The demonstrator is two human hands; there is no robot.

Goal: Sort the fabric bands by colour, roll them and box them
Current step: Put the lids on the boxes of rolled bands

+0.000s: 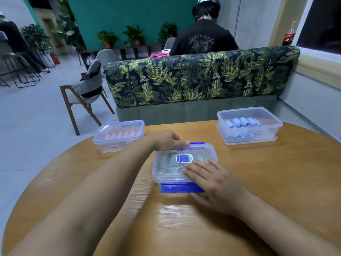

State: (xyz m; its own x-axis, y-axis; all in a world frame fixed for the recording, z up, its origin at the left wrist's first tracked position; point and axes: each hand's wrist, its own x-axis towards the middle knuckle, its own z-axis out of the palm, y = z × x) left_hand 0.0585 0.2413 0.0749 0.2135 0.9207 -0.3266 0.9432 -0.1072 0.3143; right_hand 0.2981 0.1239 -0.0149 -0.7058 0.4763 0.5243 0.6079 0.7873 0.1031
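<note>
Head view: left hand (166, 141) and right hand (215, 183), fingers extended, press the lidded box (166, 166), lying left-right.

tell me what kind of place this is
Probably a café or lounge-style seating area. A long bench sofa in green leaf-print fabric stands beyond the round wooden table, potted green plants stand in a row before the teal wall, and a grey wood-legged chair sits nearby.

Round wooden table (276, 182), grain finish, carries three clear plastic boxes. Left box (118, 145), lidded, stands at the far left edge; middle box (156, 175), lidded with blue latches, stands near centre. Right box (278, 124), unlidded, stands far right, well apart.
</note>
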